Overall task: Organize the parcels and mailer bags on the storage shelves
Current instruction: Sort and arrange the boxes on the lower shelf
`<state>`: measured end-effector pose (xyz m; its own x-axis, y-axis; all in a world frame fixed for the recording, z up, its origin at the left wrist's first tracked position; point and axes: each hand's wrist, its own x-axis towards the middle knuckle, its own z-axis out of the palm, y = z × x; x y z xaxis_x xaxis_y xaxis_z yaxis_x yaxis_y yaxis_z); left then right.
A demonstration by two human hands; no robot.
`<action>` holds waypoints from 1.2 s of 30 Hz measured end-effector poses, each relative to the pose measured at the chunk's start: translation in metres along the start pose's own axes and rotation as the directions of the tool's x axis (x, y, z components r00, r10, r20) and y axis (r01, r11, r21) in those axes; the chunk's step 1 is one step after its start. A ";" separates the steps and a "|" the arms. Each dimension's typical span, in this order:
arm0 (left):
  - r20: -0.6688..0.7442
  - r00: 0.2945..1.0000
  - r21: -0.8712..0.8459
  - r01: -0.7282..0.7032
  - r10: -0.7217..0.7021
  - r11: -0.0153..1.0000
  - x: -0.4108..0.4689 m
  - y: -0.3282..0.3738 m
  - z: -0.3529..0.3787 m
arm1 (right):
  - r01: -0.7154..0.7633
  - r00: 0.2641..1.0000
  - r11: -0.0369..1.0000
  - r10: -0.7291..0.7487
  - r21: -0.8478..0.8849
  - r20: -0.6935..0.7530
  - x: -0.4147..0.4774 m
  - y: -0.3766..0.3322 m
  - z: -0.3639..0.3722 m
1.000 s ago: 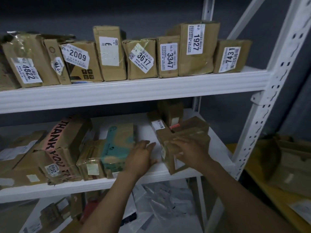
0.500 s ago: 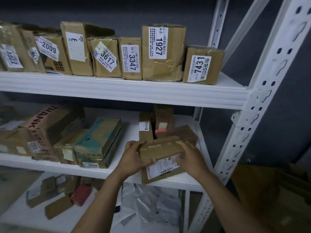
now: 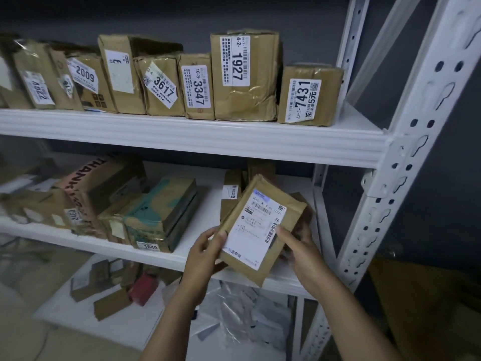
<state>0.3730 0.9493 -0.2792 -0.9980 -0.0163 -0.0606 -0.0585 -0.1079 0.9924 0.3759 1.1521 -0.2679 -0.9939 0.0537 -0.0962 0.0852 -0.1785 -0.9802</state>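
both hands hold a flat brown parcel (image 3: 256, 227) tilted, label up, before the middle shelf (image 3: 166, 254): left hand (image 3: 205, 250) grips its lower left edge, right hand (image 3: 299, 246) its right edge. on the upper shelf (image 3: 197, 136) stand boxes labelled 2009, 3617, 3347, 1927 (image 3: 244, 74) and 7431 (image 3: 308, 96).

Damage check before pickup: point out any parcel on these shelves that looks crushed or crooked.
The tall 1927 box on the top shelf is crumpled and dented across its lower front. Further left, the 3617 box carries its label at a slant. On the middle shelf, the THANK YOU box lies tilted, not flat.
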 end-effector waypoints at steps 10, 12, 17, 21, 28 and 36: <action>0.208 0.977 0.142 0.008 -0.037 0.990 -0.010 0.015 -0.003 | 0.064 0.995 0.995 -0.058 -0.083 0.077 -0.005 -0.012 0.013; 0.147 0.989 0.088 0.005 -0.018 0.996 -0.008 0.014 -0.005 | 0.042 0.982 0.996 -0.027 -0.075 0.184 -0.006 -0.013 0.015; 0.080 0.997 -0.007 0.007 -0.006 1.000 -0.007 0.011 -0.014 | -0.009 0.934 0.993 0.051 -0.118 0.355 -0.010 -0.012 0.018; 0.172 0.985 0.005 -0.006 0.005 1.000 -0.013 0.013 -0.019 | 0.057 0.965 0.996 -0.036 -0.075 0.259 -0.011 -0.013 0.025; 0.273 0.962 0.111 -0.055 0.023 0.992 -0.024 0.017 -0.034 | -0.056 0.988 0.991 0.038 0.119 0.153 -0.018 -0.011 0.039; 0.200 0.973 0.177 -0.149 0.113 0.973 -0.035 0.036 -0.045 | -0.217 0.961 0.963 0.181 0.162 0.210 -0.027 -0.005 0.052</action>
<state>0.4068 0.9012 -0.2465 -0.9826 0.1706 0.0741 0.0876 0.0736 0.9934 0.3991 1.1007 -0.2514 -0.9542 -0.1871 -0.2336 0.2862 -0.3428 -0.8947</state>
